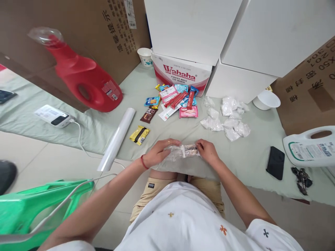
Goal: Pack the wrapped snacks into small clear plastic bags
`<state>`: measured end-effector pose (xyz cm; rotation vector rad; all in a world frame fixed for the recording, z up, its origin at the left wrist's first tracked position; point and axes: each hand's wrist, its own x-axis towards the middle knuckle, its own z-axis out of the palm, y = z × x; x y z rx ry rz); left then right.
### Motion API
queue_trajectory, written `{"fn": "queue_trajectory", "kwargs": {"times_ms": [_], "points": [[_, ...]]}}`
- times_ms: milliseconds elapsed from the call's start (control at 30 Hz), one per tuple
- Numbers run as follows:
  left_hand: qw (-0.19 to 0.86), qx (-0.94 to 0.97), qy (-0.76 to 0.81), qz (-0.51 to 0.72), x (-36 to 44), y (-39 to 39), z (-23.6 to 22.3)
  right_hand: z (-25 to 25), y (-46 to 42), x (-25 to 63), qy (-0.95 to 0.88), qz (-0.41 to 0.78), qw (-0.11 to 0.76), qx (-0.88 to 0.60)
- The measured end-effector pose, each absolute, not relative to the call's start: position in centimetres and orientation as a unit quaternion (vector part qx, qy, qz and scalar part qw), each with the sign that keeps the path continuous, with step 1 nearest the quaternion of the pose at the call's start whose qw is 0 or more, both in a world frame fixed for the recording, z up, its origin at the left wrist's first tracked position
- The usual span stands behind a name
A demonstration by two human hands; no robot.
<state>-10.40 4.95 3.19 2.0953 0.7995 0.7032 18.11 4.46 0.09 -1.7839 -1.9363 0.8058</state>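
Observation:
At the table's near edge, a small brown-and-silver snack packet (191, 150) sits in or under clear plastic film (175, 152); which of the two I cannot tell. My left hand (160, 152), with a red string on its wrist, is closed on the film to the left of the packet. The thumb and fingers of my right hand (207, 150) pinch the right end of the packet. A yellow snack packet (140, 135) lies left of my left hand. Beyond my hands is a pile of snack packets (178, 99), with a brown cocoa packet (149, 114) beside it.
Crumpled clear wrappers (231, 116) lie at right, near a white bowl (267, 101). A plastic film roll (117, 139), power bank (56, 116) and red jug (86, 80) stand left. A phone (275, 162), keys (302, 180) and white bottle (311, 148) are right. Cartons (183, 71) line the back.

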Motion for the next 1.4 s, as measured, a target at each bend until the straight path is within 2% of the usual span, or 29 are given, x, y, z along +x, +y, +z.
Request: {"fn": "queue_trajectory", "kwargs": {"times_ms": [167,233,333,433,533,600,667,733,767,867,967,1133,1267,1400], "points": [[0.198,0.833,0.411,0.313,-10.1,0.5,2.4,0.3,3.8,18.0,-0.713,0.257,0.181,-0.627],[0.183,0.793,0.483,0.321,-9.1,0.5,1.7,0.4,3.9,18.0,-0.715,0.258,0.185,-0.623],[0.228,0.664,0.636,0.319,-8.9,2.5,0.2,0.4,4.1,18.1,-0.695,0.297,0.186,-0.628],[0.173,0.571,0.755,0.271,-10.3,4.1,-0.6,-0.1,4.1,18.4,-0.677,0.331,0.185,-0.630],[0.037,0.560,0.769,0.304,-11.5,3.5,0.2,-0.5,3.9,18.4,-0.691,0.315,0.182,-0.625],[-0.012,0.631,0.688,0.358,-11.1,2.3,1.3,-0.5,3.7,18.1,-0.709,0.291,0.174,-0.618],[0.014,0.770,0.528,0.357,-9.3,1.3,2.4,-0.4,3.6,17.9,-0.727,0.273,0.166,-0.608],[0.082,0.883,0.376,0.270,-7.0,0.9,2.9,-0.3,3.7,18.1,-0.740,0.276,0.167,-0.590],[0.102,0.904,0.348,0.225,-5.8,1.0,2.8,-0.2,3.9,18.3,-0.744,0.278,0.172,-0.583],[0.138,0.911,0.356,0.158,-3.7,1.7,1.4,-0.2,4.3,20.0,-0.736,0.218,0.202,-0.608],[0.146,0.900,0.377,0.161,-3.7,1.9,-0.4,-0.2,4.5,21.8,-0.722,0.139,0.221,-0.640],[0.147,0.895,0.376,0.189,-4.2,1.3,-1.5,0.0,4.1,22.2,-0.735,0.241,0.150,-0.616],[0.155,0.890,0.387,0.186,-4.0,1.0,-1.4,0.5,3.3,21.7,-0.699,0.304,0.218,-0.610],[0.157,0.882,0.400,0.192,-3.8,0.9,-1.1,1.0,2.6,20.8,-0.638,0.378,0.234,-0.629]]}}
